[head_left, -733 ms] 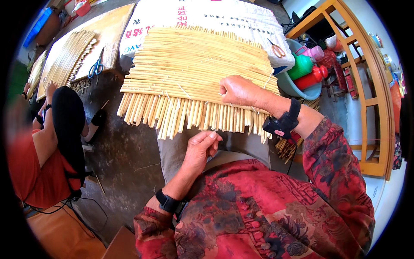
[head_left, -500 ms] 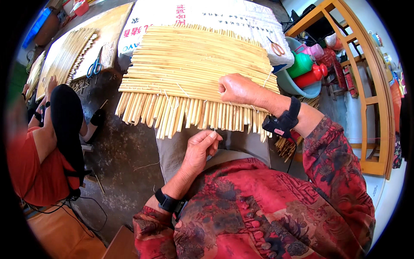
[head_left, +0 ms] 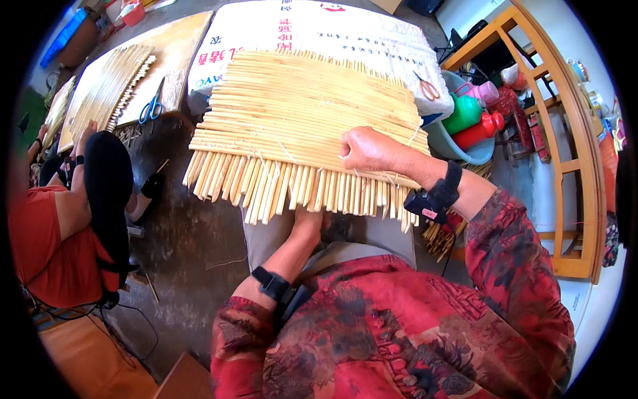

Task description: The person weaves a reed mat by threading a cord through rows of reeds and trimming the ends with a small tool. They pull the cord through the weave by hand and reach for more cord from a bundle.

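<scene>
A mat of pale straw-coloured stalks [head_left: 292,100] lies across the near edge of the table and juts out over my lap. Along its front, a second layer of stalks [head_left: 256,183] runs crosswise and sticks out toward me as an uneven fringe. Loose white thread ends [head_left: 287,151] show near that edge. My right hand [head_left: 372,149] is closed in a fist on top of the mat, right of its middle; whatever it may grip is hidden. My left hand [head_left: 308,221] reaches beneath the fringe, its fingers covered by the stalks.
White printed sacking [head_left: 266,30] covers the table, with orange-handled scissors [head_left: 427,88] at its right. A light-blue basin [head_left: 475,156] holds green and red containers beside a wooden frame [head_left: 568,173]. At left, another person [head_left: 56,243] sits by a second mat [head_left: 106,83] and blue-handled scissors [head_left: 151,109].
My left hand has moved from in front of the fringe to underneath it. The right fist stays on the mat. The whole view has shifted slightly.
</scene>
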